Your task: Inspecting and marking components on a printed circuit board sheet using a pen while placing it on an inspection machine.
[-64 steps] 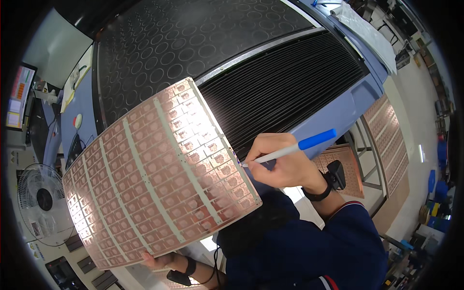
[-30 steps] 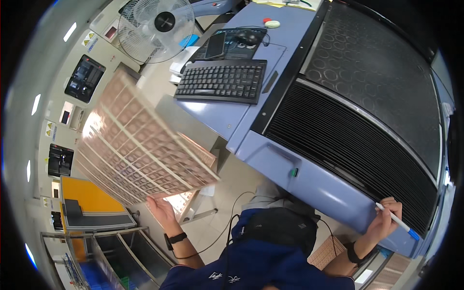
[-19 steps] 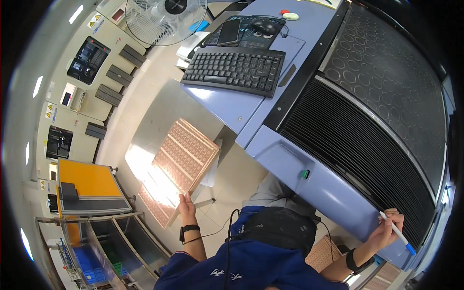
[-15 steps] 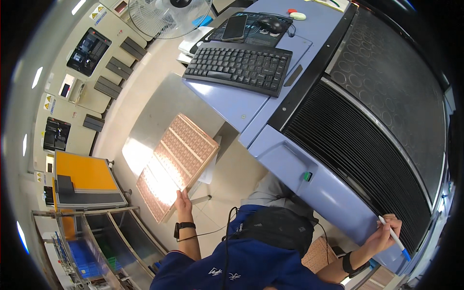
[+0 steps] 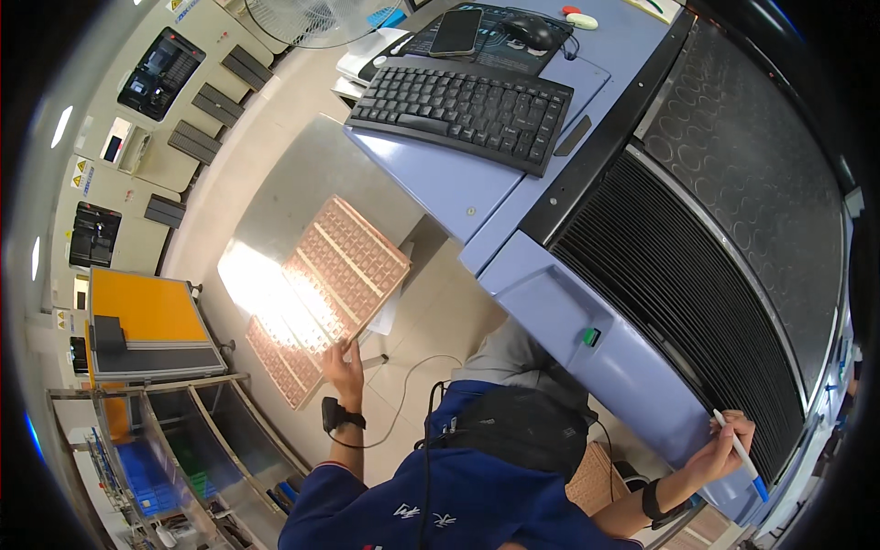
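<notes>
My left hand (image 5: 343, 368) is at the near edge of a pile of copper-coloured circuit board panels (image 5: 351, 261), its fingers closed on the edge of a panel. Strong glare washes out part of the top panel's patterned surface. The pile rests on a metal table (image 5: 302, 179) to the left. In my right hand (image 5: 731, 447) is a white marker pen (image 5: 739, 451), pinched between the fingers, its blue end pointing down and away from me. That hand hovers over or rests on the front right edge of the blue-grey machine (image 5: 632, 365); contact cannot be made out.
Black ribbed bellows (image 5: 678, 302) and a dark bed with ring marks (image 5: 733, 147) span the machine. A keyboard (image 5: 463, 112), mouse (image 5: 527, 32) and phone (image 5: 456, 33) lie on its upper side. A metal rack (image 5: 197, 431) stands lower left. More panels (image 5: 594, 481) sit beside me.
My left hand has shifted slightly left along the panel edge, its wrist turned. The whole view has tilted a little. My right hand still holds the marker pen, nearly in place.
</notes>
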A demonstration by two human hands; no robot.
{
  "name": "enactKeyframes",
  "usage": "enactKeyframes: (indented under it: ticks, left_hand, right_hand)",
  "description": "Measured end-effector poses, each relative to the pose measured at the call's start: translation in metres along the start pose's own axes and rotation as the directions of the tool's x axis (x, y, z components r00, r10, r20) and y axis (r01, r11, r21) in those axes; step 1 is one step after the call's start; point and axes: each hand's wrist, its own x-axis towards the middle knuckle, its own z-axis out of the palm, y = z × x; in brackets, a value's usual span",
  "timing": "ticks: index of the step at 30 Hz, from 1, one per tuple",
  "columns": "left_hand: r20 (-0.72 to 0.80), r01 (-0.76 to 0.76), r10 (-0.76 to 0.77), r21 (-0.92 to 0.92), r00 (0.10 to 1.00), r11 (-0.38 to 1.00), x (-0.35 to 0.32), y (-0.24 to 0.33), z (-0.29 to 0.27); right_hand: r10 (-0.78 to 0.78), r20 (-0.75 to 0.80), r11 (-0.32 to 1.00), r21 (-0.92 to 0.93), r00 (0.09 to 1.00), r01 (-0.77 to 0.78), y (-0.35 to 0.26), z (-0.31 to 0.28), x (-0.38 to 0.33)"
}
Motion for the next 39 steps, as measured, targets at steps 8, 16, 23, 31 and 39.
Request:
enactKeyframes:
  ticks: [8, 16, 23, 31, 39]
  left_hand:
    - [0.236, -0.527, 0.471, 0.406, 0.850, 0.747, 0.031, -0.027, -0.001]
    - [0.183, -0.508, 0.476, 0.379, 0.860, 0.773, 0.036, -0.020, 0.007]
    - [0.158, -0.502, 0.480, 0.379, 0.863, 0.777, 0.036, -0.024, 0.009]
    - [0.134, -0.549, 0.548, 0.409, 0.826, 0.729, 0.036, -0.021, 0.010]
    - [0.083, -0.547, 0.578, 0.453, 0.812, 0.704, 0.034, -0.031, 0.012]
  right_hand:
    - [0.002, -0.068, 0.999, -0.041, 0.998, -0.005, -0.002, 0.010, 0.002]
    - [0.014, -0.075, 0.996, -0.092, 0.997, -0.020, -0.004, 0.008, 0.001]
    - [0.010, -0.091, 0.994, -0.106, 0.996, -0.019, -0.005, 0.010, 0.001]
    - [-0.007, -0.053, 0.996, -0.086, 0.999, 0.003, -0.004, 0.010, 0.002]
    - [-0.025, -0.051, 0.998, -0.062, 0.998, 0.022, -0.006, 0.015, -0.001]
